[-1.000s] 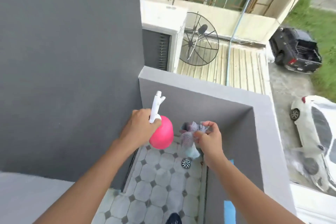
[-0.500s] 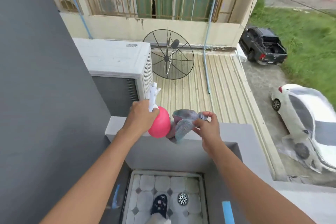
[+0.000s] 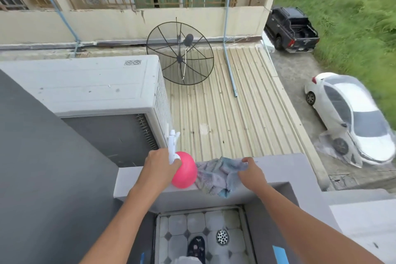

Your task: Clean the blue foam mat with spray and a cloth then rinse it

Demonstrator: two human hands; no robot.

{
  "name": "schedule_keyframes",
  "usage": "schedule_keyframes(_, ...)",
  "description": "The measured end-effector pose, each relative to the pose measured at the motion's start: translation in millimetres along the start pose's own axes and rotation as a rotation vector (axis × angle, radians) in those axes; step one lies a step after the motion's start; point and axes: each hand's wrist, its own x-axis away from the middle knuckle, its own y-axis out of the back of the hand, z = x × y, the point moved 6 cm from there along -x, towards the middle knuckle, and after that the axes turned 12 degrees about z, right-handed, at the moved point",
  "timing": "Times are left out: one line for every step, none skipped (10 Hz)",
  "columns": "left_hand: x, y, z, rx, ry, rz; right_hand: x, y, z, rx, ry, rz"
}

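You are standing on a small balcony with a floor of pale octagonal tiles set with dark diamond insets and a round metal drain, a dark patterned slipper showing at the bottom edge. A grey parapet ledge closes the front and a dark grey wall rises on your left. Beyond the ledge sit a white air-conditioner unit, a black mesh satellite dish, a ribbed metal roof, a black pickup, a white car and grass. The unit's top carries a small sticker with two crossed-out circles; no words on it can be read. Your left hand is clenched around the white neck of the pink spray bottle, whose round body rests on the ledge. Your right hand grasps the grey-blue cloth, which lies draped over the ledge just beside the bottle. Thin blue strips of the foam mat show at the bottom, against the balcony's side walls.
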Motion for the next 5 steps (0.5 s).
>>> schedule_keyframes(0.9, -2.1, 1.5, 0.002, -0.013, -0.026, -0.3, 3.6, 1.3, 0.137, -0.040, 0.078)
schedule_keyframes(-2.4, -6.8, 4.0, 0.014, -0.028, -0.049, -0.5, 7.2, 3.0, 0.307, -0.022, 0.112)
schedule_keyframes(-6.2, -8.2, 4.1, -0.001, -0.004, -0.045, 3.1, 16.0, 9.7, 0.378, -0.005, 0.098)
schedule_keyframes(-1.2, -4.8, -4.6, -0.027, 0.024, -0.041, 20.4, 30.1, 26.0, 0.488, 0.026, 0.059)
schedule_keyframes(5.8, 8.5, -14.1, -0.023, 0.068, -0.064, 40.9, 45.9, 52.9, 0.490, 0.221, 0.067)
